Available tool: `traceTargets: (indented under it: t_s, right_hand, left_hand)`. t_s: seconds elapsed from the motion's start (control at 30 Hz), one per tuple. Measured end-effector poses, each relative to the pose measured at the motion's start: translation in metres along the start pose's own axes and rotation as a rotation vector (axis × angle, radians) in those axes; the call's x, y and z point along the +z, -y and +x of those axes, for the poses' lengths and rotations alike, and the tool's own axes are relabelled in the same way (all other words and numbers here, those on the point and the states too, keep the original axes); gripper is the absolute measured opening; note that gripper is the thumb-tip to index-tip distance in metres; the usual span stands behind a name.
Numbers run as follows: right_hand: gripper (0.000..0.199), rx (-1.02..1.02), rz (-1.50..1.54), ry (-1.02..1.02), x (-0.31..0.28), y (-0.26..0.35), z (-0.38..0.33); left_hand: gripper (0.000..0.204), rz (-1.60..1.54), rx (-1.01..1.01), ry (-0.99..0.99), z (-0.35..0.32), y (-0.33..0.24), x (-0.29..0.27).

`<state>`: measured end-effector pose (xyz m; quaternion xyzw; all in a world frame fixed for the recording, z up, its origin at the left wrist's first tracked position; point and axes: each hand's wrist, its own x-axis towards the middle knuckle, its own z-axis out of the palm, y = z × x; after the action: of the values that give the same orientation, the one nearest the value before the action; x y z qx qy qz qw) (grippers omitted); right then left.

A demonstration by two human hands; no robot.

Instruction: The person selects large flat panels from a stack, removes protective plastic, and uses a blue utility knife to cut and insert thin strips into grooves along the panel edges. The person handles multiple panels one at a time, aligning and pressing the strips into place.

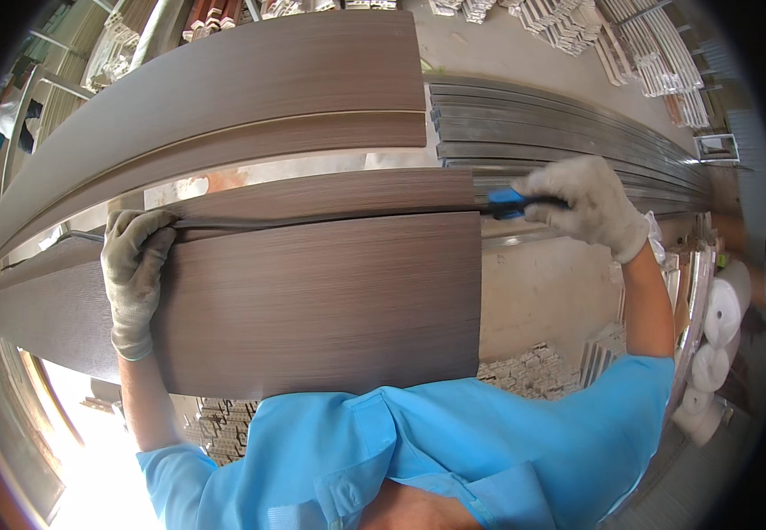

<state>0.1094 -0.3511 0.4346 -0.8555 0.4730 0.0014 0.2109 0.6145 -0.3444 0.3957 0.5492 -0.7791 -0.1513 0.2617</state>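
Note:
A long brown wood-grain panel [339, 300] lies in front of me, with a groove along its far part. Along that groove runs a thin black rubber-like strip [312, 219], reaching the panel's right end. My left hand [135, 274], in a pale work glove, curls its fingers over the strip and presses on the panel. Just past the panel's right end, my gloved right hand [581, 203] is closed around a small blue-and-black hand tool [508, 203]. The tool meets the strip's end; its exact kind is partly hidden by my fingers.
A second brown panel [268, 79] lies beyond the first. Dark grey metal profiles [559, 124] are stacked at the far right. White rolls [725, 300] stand at the right, and bundled pale profiles [648, 44] lie on the floor behind. More stacked pieces [533, 371] sit below the panel's right end.

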Motion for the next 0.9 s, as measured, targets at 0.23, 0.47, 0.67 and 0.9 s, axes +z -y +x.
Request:
traceTargets:
  t_s: [0.23,0.47,0.67,0.9]
  right_hand:
    - [0.035,0.054,0.411,-0.304,-0.012,0.016,-0.008]
    - [0.035,-0.182,0.082,-0.193,0.015,0.070,0.074]
    - [0.033,-0.097,0.166,-0.108,0.013,0.098,0.091]
    - [0.029,-0.253,0.083,-0.046,0.027,0.138,0.152]
  left_hand:
    - [0.016,0.017,0.055,0.013,0.001,-0.004,-0.002]
    - [0.020,-0.080,0.005,0.162,-0.004,0.064,-0.057]
    - [0.018,-0.113,-0.188,0.004,-0.020,0.152,-0.105]
    - [0.020,-0.322,-0.178,-0.021,-0.019,0.178,-0.105]
